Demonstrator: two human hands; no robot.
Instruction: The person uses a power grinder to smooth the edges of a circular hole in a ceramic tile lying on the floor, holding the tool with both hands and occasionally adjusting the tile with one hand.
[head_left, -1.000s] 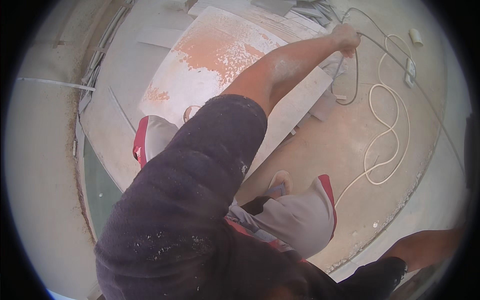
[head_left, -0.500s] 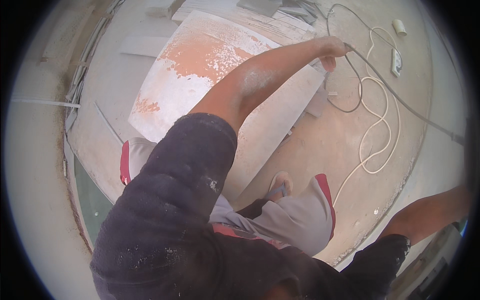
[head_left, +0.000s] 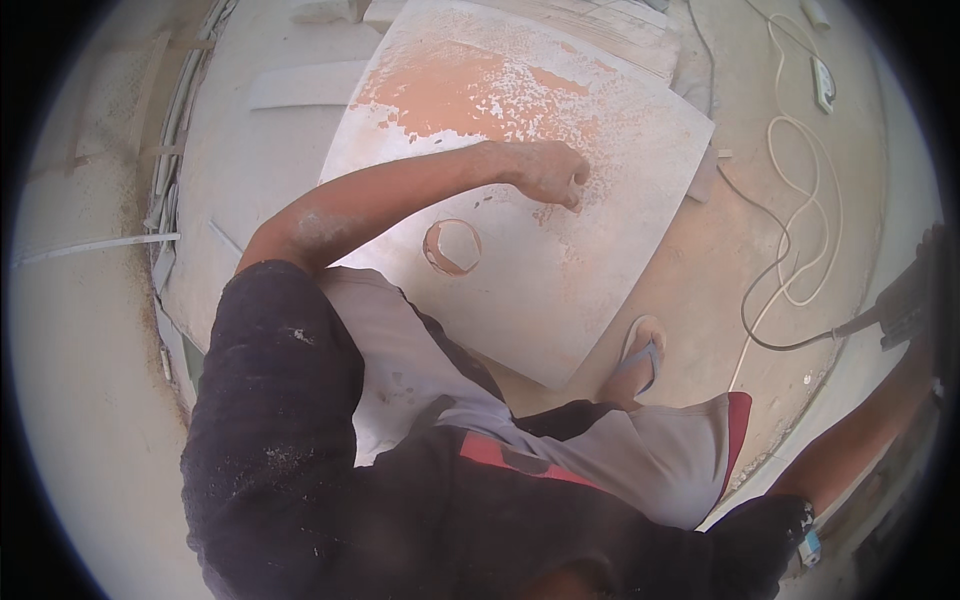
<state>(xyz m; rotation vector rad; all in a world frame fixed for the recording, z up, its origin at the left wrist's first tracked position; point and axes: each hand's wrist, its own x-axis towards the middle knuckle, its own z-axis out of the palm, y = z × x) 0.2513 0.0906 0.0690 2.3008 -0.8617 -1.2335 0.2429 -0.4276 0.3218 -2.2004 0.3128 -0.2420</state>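
The left grip (head_left: 553, 174) is curled, the right forearm (head_left: 860, 432) extended outward.

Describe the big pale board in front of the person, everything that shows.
The board is large, flat, four-sided and whitish, its material unclear. Orange-brown patches flecked with white cover much of its far part; a reddish-rimmed round shape sits in the nearer half. It lies at an angle, one corner toward the person, near the sandalled foot. The left grip is over it; whether they touch is unclear. What supports it is hidden.
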